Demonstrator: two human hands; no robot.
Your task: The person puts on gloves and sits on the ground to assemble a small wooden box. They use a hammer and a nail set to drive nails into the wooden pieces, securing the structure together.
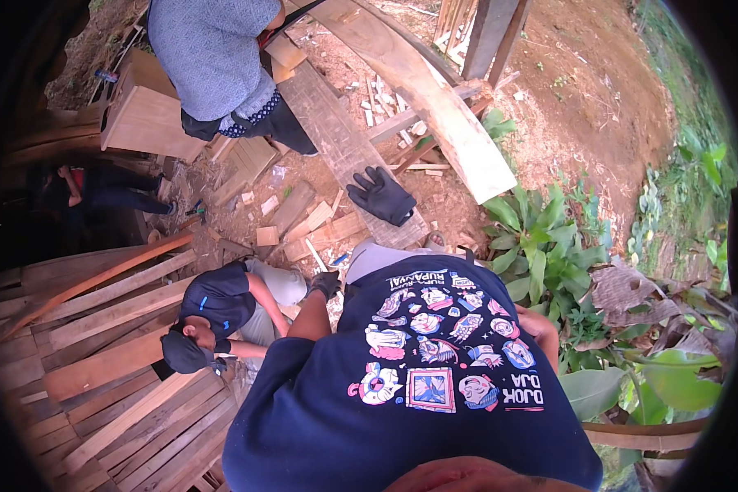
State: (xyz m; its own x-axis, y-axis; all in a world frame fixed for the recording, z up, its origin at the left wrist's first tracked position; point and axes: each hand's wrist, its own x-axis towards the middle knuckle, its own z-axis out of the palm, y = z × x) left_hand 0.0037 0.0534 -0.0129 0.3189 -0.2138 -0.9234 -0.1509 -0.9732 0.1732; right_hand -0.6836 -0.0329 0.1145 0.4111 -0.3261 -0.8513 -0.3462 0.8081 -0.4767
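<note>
My left hand (pixel 325 284), in a dark glove, hangs low beside my left hip with its fingers curled in. A thin pale strip (pixel 316 255) and a small blue-tipped thing (pixel 339 260) show at its fingers; what it holds is not clear. My right forearm (pixel 541 330) is bare and bent at my side, and the hand is hidden behind my body. In front of me a black glove (pixel 381 196) lies on the near end of a long worn plank (pixel 333 123), with no arm in it.
A wide pale board (pixel 435 90) slants across ahead. A person in a blue shirt (pixel 213 61) stands by a wooden cabinet (pixel 152 111). Another in a dark cap (pixel 190 348) crouches at left beside stacked planks (pixel 131 385). Leafy plants (pixel 537 238) grow at right. Wood offcuts (pixel 312 220) litter the ground.
</note>
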